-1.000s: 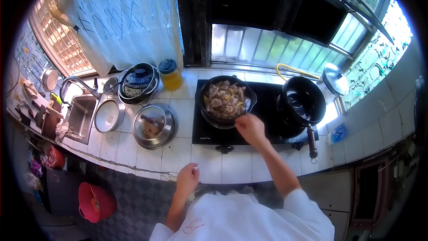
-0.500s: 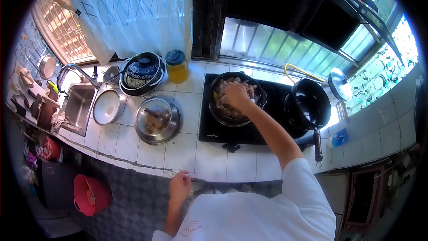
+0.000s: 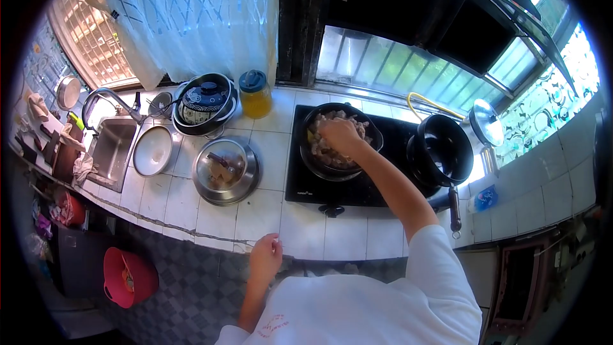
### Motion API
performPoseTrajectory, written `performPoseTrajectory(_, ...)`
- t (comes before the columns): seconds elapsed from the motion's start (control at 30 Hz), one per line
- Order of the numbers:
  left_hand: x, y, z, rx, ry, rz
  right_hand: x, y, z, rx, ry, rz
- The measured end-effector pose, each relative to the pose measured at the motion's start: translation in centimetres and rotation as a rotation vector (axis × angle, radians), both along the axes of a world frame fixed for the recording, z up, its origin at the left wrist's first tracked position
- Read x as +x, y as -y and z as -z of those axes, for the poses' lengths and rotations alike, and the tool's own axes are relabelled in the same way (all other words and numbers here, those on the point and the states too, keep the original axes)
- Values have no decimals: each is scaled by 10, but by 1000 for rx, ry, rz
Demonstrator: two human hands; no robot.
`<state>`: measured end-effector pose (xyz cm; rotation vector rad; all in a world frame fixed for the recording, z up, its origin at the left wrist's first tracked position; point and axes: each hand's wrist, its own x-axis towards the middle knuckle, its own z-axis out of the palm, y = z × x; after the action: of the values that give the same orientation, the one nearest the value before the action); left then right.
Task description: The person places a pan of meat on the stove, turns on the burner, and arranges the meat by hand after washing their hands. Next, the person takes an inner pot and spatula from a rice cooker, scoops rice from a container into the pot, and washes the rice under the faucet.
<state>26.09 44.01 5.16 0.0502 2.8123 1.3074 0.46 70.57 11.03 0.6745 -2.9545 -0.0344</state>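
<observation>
On the left burner sits a dark pot (image 3: 307, 158) filled with chunks of raw-looking meat (image 3: 325, 153). My right hand (image 3: 340, 135) reaches down into it, back of the hand up, with its curled fingers at the meat; what they grip, if anything, is hidden. Low at the counter's front edge is my left hand (image 3: 265, 257), fingers curled in. A small pale spot shows at its fingertips, too small to name. Under both stands the black cooktop (image 3: 357, 195) and the white tiled counter (image 3: 303, 233).
Right of the pot stands a black saucepan (image 3: 440, 147) with its handle towards me. To the left are a steel pot with a glass lid (image 3: 249, 185), a white plate (image 3: 152, 151), a jar of yellow liquid (image 3: 255, 103), stacked bowls (image 3: 205, 105) and a sink (image 3: 113, 147).
My left hand has risen slightly and moved a little right at the counter edge. My right hand stays in the pot, shifted only slightly.
</observation>
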Motion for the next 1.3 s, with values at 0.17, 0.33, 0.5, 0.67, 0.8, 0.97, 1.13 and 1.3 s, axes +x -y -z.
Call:
performPoseTrajectory(0.17,7,5,3,-2,31,17,20,4,-11,43,26,-32)
performPoseTrajectory(0.33,10,11,5,-33,51,-1,17,5,5,51,-120,-93)
performPoseTrajectory(0.5,9,12,-1,-30,6,-32,8,10,16,60,-93,-21)
performPoseTrajectory(0.67,10,13,-1,-24,15,-49,4,11,19,54,-109,16)
performPoseTrajectory(0.8,13,17,3,-28,16,-56,12,18,2,-123,11,65)
performPoseTrajectory(0.97,13,20,4,-51,37,-52,19,24,1,-177,103,42)
performPoseTrajectory(1.13,9,15,0,-37,33,-54,15,21,8,-175,130,29)
performPoseTrajectory(1.3,7,10,-3,-52,-12,-35,14,9,-2,-201,237,28)
